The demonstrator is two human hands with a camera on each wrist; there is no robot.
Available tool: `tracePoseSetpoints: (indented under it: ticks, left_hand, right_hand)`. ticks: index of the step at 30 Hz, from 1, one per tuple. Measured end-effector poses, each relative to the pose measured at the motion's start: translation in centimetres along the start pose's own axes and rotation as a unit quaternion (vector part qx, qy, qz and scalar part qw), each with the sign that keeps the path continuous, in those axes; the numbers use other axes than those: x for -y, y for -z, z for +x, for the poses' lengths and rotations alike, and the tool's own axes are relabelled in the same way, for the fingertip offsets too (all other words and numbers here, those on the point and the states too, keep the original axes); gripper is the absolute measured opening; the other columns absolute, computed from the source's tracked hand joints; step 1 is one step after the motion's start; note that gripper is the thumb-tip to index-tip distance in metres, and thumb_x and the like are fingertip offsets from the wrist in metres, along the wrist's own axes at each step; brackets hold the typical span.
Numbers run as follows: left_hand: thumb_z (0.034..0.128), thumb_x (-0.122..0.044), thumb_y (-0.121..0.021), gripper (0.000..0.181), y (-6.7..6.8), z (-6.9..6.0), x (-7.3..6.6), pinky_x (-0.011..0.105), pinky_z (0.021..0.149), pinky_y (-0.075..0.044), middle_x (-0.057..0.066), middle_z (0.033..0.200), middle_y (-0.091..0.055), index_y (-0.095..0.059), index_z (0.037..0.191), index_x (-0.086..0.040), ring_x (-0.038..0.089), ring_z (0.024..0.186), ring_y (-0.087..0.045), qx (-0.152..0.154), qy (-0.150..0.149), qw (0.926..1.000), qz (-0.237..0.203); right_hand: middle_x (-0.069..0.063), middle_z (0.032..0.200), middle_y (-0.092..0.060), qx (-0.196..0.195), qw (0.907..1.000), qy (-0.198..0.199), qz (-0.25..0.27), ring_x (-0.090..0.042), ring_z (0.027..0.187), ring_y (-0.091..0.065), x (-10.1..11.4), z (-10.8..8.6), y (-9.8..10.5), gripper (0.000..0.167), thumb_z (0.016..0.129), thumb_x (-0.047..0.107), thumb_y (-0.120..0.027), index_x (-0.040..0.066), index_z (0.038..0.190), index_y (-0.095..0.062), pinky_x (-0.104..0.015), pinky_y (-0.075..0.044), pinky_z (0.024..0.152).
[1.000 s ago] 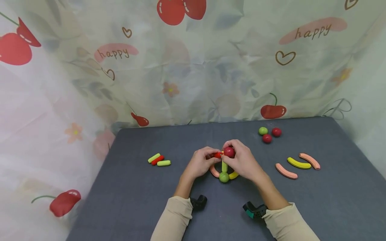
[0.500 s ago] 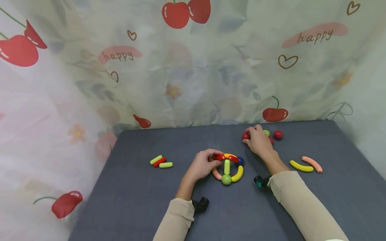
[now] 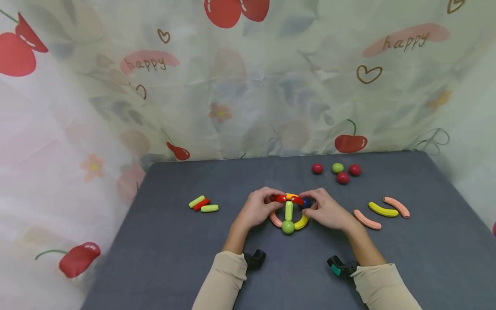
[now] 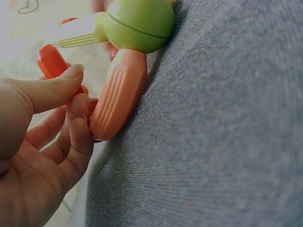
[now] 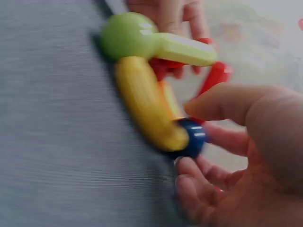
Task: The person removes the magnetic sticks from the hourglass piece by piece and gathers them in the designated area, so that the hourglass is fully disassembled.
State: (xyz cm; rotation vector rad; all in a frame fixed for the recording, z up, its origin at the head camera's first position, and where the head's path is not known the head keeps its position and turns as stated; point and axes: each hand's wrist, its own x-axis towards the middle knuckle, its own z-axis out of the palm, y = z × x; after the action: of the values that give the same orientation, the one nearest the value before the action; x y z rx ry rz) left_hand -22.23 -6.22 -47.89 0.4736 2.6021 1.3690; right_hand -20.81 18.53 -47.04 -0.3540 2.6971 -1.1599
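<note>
A ring of magnetic curved sticks and balls lies mid-table in the head view. Its front holds a green ball [image 3: 288, 227], with a pink curved stick [image 4: 120, 94] on the left and a yellow curved stick [image 5: 144, 101] on the right. From the green ball a light green stick [image 3: 288, 211] slants up. My left hand [image 3: 258, 208] pinches the left red stick [image 4: 51, 61] between thumb and fingers. With its thumb on the right red stick [image 5: 215, 80], my right hand [image 3: 327, 209] grips it beside the blue ball [image 5: 193, 137]. The ring's far left joint is hidden.
Three red balls [image 3: 317, 168] and a light green ball [image 3: 337, 168] lie at the back right. Pink and yellow curved sticks [image 3: 382, 209] are at the right. Short green and red sticks [image 3: 201, 204] lie at the left. A printed curtain [image 3: 255, 86] hangs behind the table.
My right hand carried a red ball from the ring to the back right, let it go there and came back to the right red stick. The left hand kept its place.
</note>
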Motion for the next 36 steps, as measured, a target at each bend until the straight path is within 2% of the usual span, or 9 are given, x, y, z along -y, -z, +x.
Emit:
tracePoseSetpoints:
  ticks: [4,10,15,18,20,24,28,32,36]
  left_hand:
    - [0.0945,-0.028,-0.074,0.026,0.2,0.0,-0.2,0.028,0.073,-0.049,-0.005,0.107,-0.069,-0.074,0.120,-0.027,0.013,0.080,-0.058,-0.003,0.004,1.0000,0.005]
    - [0.0982,-0.037,-0.067,0.037,0.5,-0.1,-0.4,0.027,0.076,-0.051,-0.001,0.100,-0.072,-0.067,0.133,-0.024,0.011,0.076,-0.063,0.002,0.024,0.9997,-0.009]
    - [0.0955,-0.032,-0.073,0.035,3.4,-0.8,0.0,0.032,0.073,-0.051,-0.001,0.111,-0.069,-0.067,0.128,-0.021,0.017,0.085,-0.059,-0.075,0.041,0.9956,0.037]
    - [0.0930,-0.028,-0.077,0.030,6.4,-1.1,1.1,0.037,0.080,-0.050,0.002,0.110,-0.068,-0.068,0.120,-0.019,0.022,0.095,-0.056,-0.132,0.069,0.9830,0.107]
    - [0.0925,-0.027,-0.077,0.026,8.2,-1.0,2.1,0.041,0.088,-0.048,0.004,0.110,-0.068,-0.069,0.115,-0.017,0.026,0.104,-0.053,-0.145,0.094,0.9696,0.174]
    - [0.0919,-0.025,-0.077,0.024,10.9,-0.6,4.0,0.052,0.100,-0.041,0.011,0.117,-0.066,-0.072,0.112,-0.013,0.037,0.121,-0.046,-0.126,0.124,0.9406,0.290]
    - [0.0925,-0.024,-0.076,0.026,11.9,-0.8,5.2,0.057,0.106,-0.034,0.014,0.128,-0.061,-0.073,0.115,-0.012,0.042,0.132,-0.037,-0.098,0.156,0.9316,0.313]
    - [0.0928,-0.027,-0.076,0.030,11.2,-1.3,4.3,0.058,0.106,-0.033,0.015,0.132,-0.060,-0.072,0.118,-0.013,0.041,0.132,-0.038,-0.109,0.137,0.9389,0.297]
    - [0.0927,-0.033,-0.076,0.030,8.0,-2.3,1.0,0.047,0.095,-0.046,0.006,0.120,-0.066,-0.073,0.117,-0.016,0.030,0.113,-0.052,-0.089,0.071,0.9706,0.212]
  right_hand:
    - [-0.017,0.116,-0.054,-0.005,1.0000,-0.002,0.005,-0.016,0.072,-0.053,-0.4,-0.1,-1.2,0.041,0.097,0.023,-0.070,0.012,0.136,-0.059,-0.027,-0.045,0.063]
    - [-0.017,0.123,-0.058,-0.032,0.9994,-0.015,0.003,-0.018,0.078,-0.055,-0.7,-0.2,-1.7,0.037,0.098,0.022,-0.069,0.013,0.132,-0.061,-0.029,-0.046,0.068]
    - [-0.018,0.125,-0.058,-0.032,0.9994,-0.012,0.006,-0.018,0.080,-0.054,-0.7,-0.1,-2.0,0.038,0.098,0.023,-0.070,0.014,0.134,-0.061,-0.029,-0.046,0.069]
    - [-0.018,0.126,-0.057,-0.030,0.9994,-0.014,0.008,-0.018,0.081,-0.054,-0.6,-0.1,-2.0,0.039,0.098,0.024,-0.069,0.014,0.135,-0.060,-0.029,-0.046,0.069]
    - [-0.018,0.127,-0.057,-0.034,0.9992,-0.019,0.006,-0.019,0.081,-0.054,-0.6,-0.2,-1.9,0.039,0.098,0.023,-0.070,0.014,0.135,-0.060,-0.029,-0.046,0.070]
    - [-0.019,0.128,-0.057,-0.042,0.9988,-0.025,0.006,-0.020,0.082,-0.054,-0.8,-0.3,-1.6,0.039,0.098,0.022,-0.070,0.013,0.134,-0.060,-0.030,-0.046,0.070]
    - [-0.019,0.128,-0.057,-0.036,0.9991,-0.019,0.014,-0.019,0.082,-0.053,-0.9,-0.2,-1.8,0.039,0.098,0.023,-0.069,0.013,0.135,-0.060,-0.030,-0.045,0.070]
    - [-0.018,0.128,-0.057,-0.034,0.9991,-0.020,0.017,-0.018,0.082,-0.053,-1.0,-0.1,-1.9,0.039,0.098,0.024,-0.069,0.014,0.135,-0.060,-0.030,-0.045,0.070]
    - [-0.018,0.128,-0.057,-0.036,0.9990,-0.023,0.014,-0.019,0.082,-0.053,-1.0,-0.1,-2.0,0.039,0.098,0.024,-0.069,0.014,0.135,-0.060,-0.030,-0.045,0.070]
